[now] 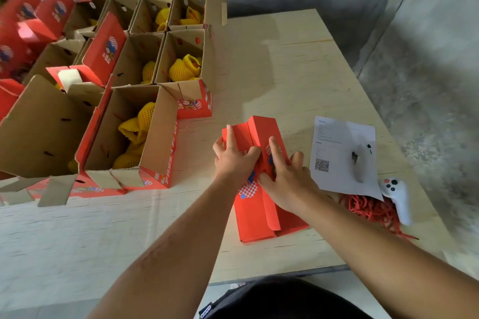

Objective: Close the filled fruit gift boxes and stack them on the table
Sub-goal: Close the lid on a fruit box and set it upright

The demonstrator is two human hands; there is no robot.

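A red fruit gift box (259, 212) lies on the pale wooden table (285, 72) in front of me, its two top flaps folded toward the middle. My left hand (233, 158) presses on the left flap with its fingers spread. My right hand (282, 176) lies over the right flap and the centre seam, fingers bent on the cardboard. To the left stand several open red and brown boxes (134, 137), each holding fruit in yellow foam netting (140, 127).
A printed sheet with a QR code (339, 153) lies right of the box, with a white controller (360, 163) on it. A second white controller (399, 197) and a bundle of red cord (370, 210) lie nearer. Grey concrete walls stand behind and right.
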